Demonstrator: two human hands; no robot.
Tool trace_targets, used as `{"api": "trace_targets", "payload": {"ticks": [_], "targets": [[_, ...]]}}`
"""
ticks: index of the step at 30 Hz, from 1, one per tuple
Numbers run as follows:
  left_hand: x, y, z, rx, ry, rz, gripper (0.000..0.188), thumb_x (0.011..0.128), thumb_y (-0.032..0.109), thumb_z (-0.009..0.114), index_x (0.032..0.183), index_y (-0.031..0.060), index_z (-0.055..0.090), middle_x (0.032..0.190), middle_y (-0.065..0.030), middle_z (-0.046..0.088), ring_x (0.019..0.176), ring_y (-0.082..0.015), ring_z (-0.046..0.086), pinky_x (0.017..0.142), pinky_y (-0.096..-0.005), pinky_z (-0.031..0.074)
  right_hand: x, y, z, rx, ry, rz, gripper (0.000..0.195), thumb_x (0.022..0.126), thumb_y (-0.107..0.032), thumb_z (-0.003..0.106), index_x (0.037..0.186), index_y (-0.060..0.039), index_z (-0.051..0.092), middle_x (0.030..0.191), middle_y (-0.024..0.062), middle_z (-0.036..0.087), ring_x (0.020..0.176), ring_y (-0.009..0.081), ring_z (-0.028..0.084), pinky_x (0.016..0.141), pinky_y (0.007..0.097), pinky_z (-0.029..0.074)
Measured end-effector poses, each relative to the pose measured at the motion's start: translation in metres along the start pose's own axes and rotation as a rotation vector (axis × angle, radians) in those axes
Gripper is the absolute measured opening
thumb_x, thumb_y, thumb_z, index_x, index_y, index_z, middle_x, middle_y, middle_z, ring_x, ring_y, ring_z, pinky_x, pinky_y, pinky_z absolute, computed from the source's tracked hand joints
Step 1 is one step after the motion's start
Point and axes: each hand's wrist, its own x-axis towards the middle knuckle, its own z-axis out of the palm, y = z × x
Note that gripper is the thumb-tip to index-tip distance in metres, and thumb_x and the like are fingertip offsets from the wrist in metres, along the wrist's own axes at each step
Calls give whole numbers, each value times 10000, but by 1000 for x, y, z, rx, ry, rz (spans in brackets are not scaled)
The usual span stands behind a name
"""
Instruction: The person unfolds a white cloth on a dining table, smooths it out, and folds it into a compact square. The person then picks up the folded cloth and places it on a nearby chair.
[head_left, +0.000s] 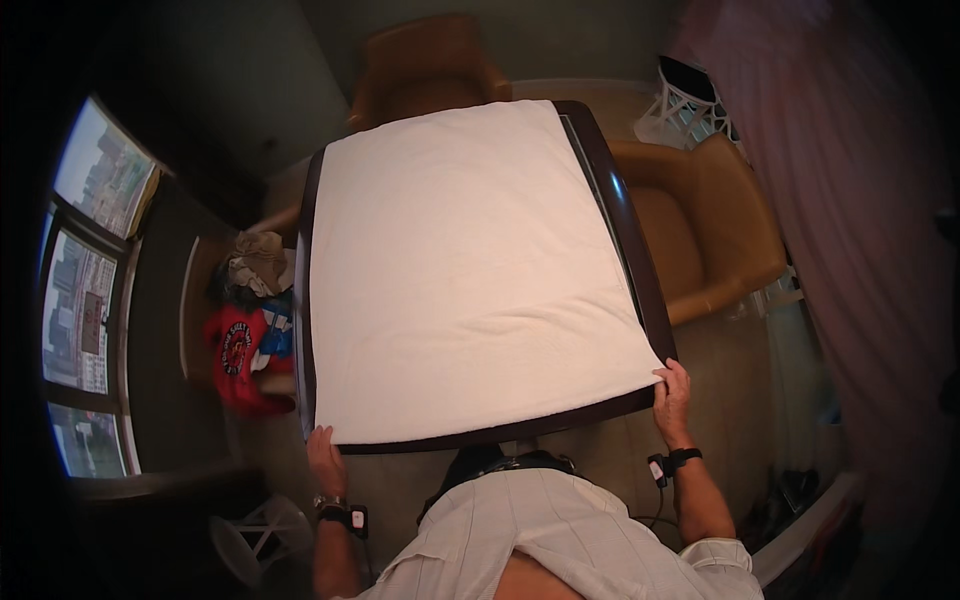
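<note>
A white towel-like cloth (465, 262) lies spread over a dark-framed table (615, 191). Its near part has wrinkles towards the right, while the far part lies mostly flat. My left hand (326, 459) grips the cloth's near left corner at the table edge. At the near right corner, my right hand (673, 397) pinches the cloth and draws it out to a point over the table's edge. The dark frame shows along the right side and the near edge.
Tan armchairs stand at the far side (427, 67) and the right (697, 225). On a left armchair lie a red garment (240, 360) and a beige crumpled cloth (259, 262). A white stool (262, 536) is at lower left, a black-topped stool (686, 82) at far right, beside a pink curtain (832, 225).
</note>
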Motion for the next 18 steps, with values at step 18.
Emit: {"api": "trace_targets", "payload": {"ticks": [18], "targets": [[156, 7, -67, -272, 288, -199, 196, 1067, 117, 606, 1175, -1, 718, 1045, -191, 770, 929, -356, 748, 834, -449, 581, 141, -76, 0, 548, 77, 255, 175, 1118, -191, 594, 1137, -31, 663, 1020, 28, 683, 786, 90, 603, 683, 262, 549]]}}
